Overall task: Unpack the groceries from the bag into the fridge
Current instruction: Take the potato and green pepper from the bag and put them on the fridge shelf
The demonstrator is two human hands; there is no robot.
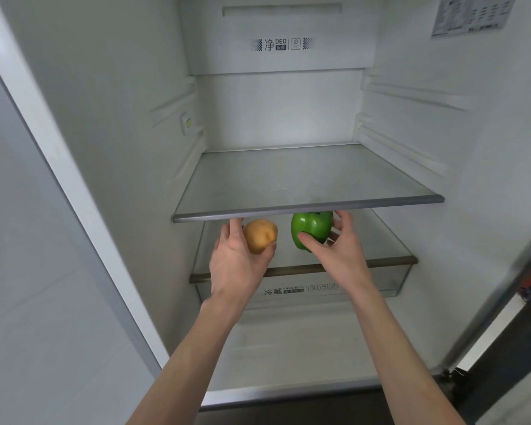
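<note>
Both my arms reach into the open fridge (111, 124). My left hand (236, 262) grips a tan potato (261, 234). A green bell pepper (311, 227) is held in my right hand (341, 250), thumb on its front and fingers behind it. Both items are just under the front edge of the upper glass shelf (307, 207) and above the lower glass shelf (390, 240), side by side with a small gap between them. I cannot tell whether they touch the lower shelf. The grocery bag is out of view.
The upper glass shelf holds nothing. A clear crisper drawer (301, 291) with printed labels sits under the lower shelf. The fridge's white side walls close in left and right. At the right edge is the open door (503, 302) with a dark floor below it.
</note>
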